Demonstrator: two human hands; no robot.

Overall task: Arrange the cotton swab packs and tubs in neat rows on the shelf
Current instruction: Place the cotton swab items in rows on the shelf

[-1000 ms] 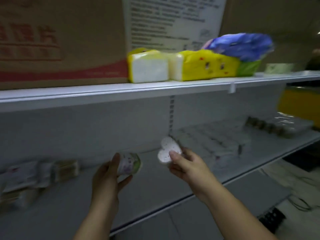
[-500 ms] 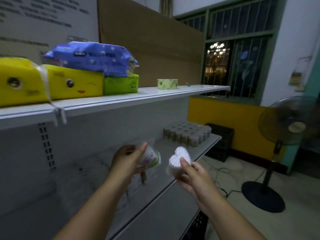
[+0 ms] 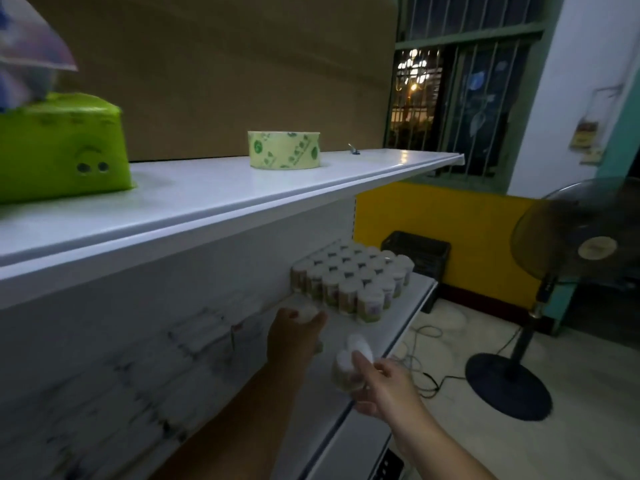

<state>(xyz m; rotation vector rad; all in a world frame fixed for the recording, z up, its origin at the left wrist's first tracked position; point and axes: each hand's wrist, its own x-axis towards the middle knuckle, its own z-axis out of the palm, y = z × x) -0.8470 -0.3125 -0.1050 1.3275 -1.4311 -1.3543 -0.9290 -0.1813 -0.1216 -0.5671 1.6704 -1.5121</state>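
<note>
The right hand (image 3: 384, 389) pinches a heart-shaped tub (image 3: 349, 363). Its thumb lies across the white, dimpled top and its fingers curl under the clear, pale wall. It holds the tub just above the front edge of the lower shelf (image 3: 398, 320). The left hand (image 3: 294, 337) reaches further in and grips a round tub (image 3: 306, 311) whose white top shows between thumb and fingers. Motion blur hides the label. This tub is near the back of the same shelf, just beside the near corner of the block of tubs (image 3: 353, 282).

That block fills the shelf's far right end. It is made of small upright cylinders with white caps and printed paper bands, standing touching in straight rows from the back panel to the front edge. Left of the hands, flat clear packs (image 3: 201, 330) lie along the back of the shelf, smeared by blur.

The shelf boards are smooth white painted metal. On the upper shelf (image 3: 242, 195) a pale green roll of tape (image 3: 284, 149) stands near the middle. A glossy lime-green tissue pack (image 3: 59, 147) sits towards the left end, and brown cardboard (image 3: 225, 64) stands behind both. Past the right end of the shelves, a pedestal fan (image 3: 568, 258) with a round dark base stands on the floor.
</note>
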